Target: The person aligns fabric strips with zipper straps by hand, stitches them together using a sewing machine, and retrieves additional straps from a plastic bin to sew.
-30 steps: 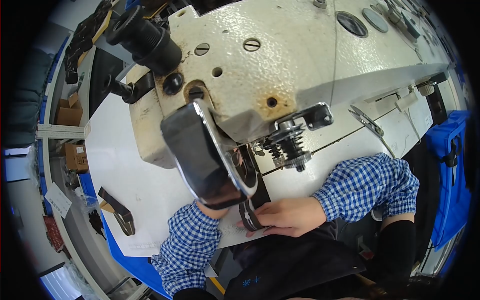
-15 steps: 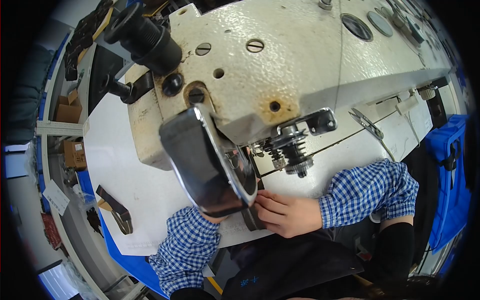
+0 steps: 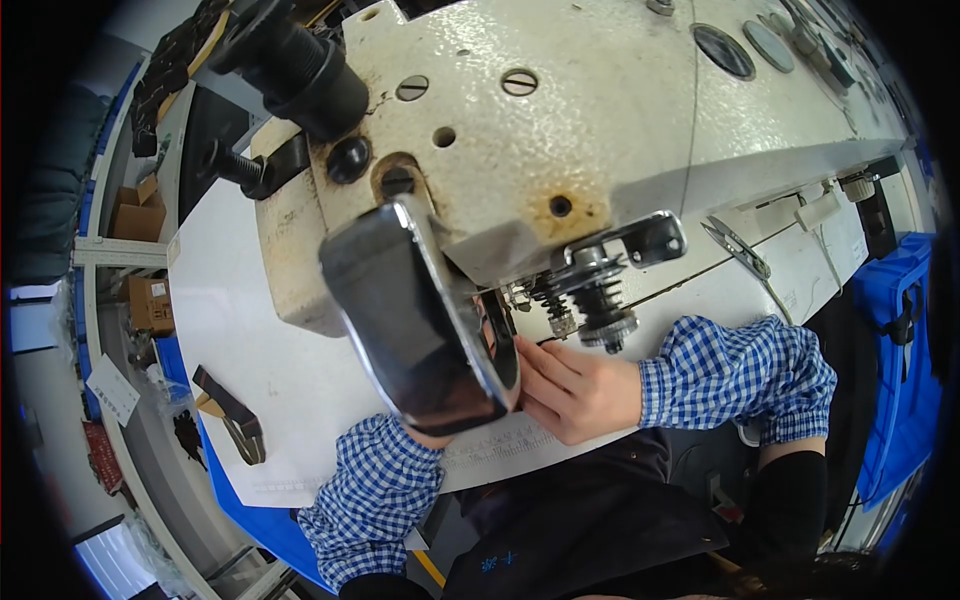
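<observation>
A cream sewing machine fills the upper middle, with a shiny dark cover over its needle area. My right hand lies just right of this cover, fingers bent and pressed together, their tips at its edge; what they hold, if anything, is hidden. Of my left hand only a strip near the wrist shows below the cover; its fingers are hidden behind it. The dark strip seen before is hidden now.
Metal scissors lie on the white table at the right. A dark folded strip rests near its left edge. Blue bins stand at the right. Shelves with cardboard boxes are at the left.
My right hand has moved up, closer to the needle area, and its fingers have closed together. The dark strip near it has passed out of sight behind the cover.
</observation>
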`<control>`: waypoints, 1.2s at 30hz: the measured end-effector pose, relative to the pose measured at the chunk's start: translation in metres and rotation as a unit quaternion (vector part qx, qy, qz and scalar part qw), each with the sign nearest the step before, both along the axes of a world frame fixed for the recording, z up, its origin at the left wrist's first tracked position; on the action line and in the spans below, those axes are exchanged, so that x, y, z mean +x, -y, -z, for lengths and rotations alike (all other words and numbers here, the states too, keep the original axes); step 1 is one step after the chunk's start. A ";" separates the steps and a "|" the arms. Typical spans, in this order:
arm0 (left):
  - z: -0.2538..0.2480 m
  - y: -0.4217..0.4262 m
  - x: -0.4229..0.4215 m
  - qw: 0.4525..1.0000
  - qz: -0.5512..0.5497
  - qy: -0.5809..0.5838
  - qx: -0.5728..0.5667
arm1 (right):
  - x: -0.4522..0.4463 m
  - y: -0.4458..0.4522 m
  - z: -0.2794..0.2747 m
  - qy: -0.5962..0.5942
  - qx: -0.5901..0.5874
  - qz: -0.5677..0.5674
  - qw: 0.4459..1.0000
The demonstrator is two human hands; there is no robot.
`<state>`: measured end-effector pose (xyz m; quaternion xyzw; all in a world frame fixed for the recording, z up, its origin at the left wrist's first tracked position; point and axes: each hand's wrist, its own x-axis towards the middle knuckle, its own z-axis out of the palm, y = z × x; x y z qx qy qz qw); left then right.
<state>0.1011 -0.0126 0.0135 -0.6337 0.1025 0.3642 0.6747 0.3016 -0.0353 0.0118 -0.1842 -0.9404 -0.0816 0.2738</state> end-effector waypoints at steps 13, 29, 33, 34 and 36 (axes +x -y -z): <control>0.023 -0.035 -0.005 0.217 -0.266 0.772 -0.535 | 0.004 -0.042 0.002 0.003 0.021 0.031 0.999; -0.009 -0.011 0.006 0.222 -0.221 0.798 -0.515 | 0.014 -0.050 0.003 0.038 -0.055 0.080 0.995; 0.002 -0.012 0.006 0.335 -0.178 0.771 -0.511 | 0.007 -0.045 0.003 -0.017 -0.003 0.061 0.998; 0.004 -0.012 0.002 0.334 -0.235 0.774 -0.484 | 0.005 -0.044 -0.005 -0.049 0.008 0.050 0.998; 0.000 -0.033 -0.007 0.329 -0.226 0.798 -0.452 | 0.003 -0.038 -0.009 -0.033 -0.010 0.025 0.999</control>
